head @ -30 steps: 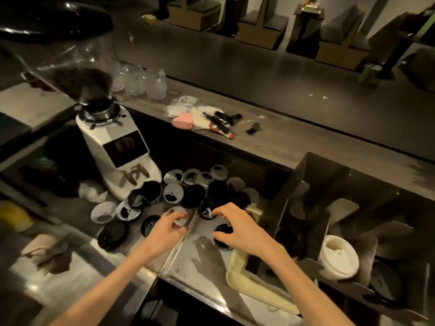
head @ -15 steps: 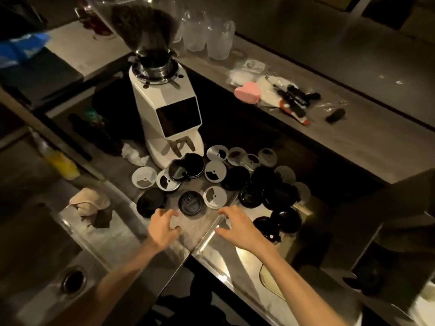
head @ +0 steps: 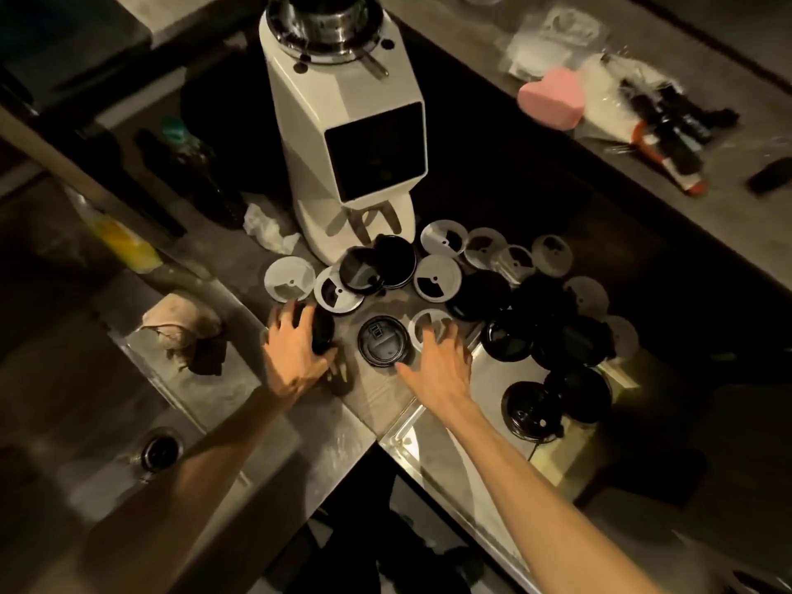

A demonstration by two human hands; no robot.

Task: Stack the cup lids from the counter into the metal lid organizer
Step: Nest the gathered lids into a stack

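On counter [head: 377, 392] | left hand [head: 295, 353] apparently grips black lid [head: 322, 332] | right hand [head: 437, 362] spread on white lid [head: 422, 321]

Only one view is given here, so no part of the scene is being shared with another. The head camera is sitting on the person's head and is looking steeply down, slightly forward, at the steel counter [head: 240, 392]. It is standing close: both bare forearms are entering from the bottom edge, and the tall white coffee grinder [head: 343, 135] is getting cut at the top edge. The wide lens is bending the counter edges near the corners.
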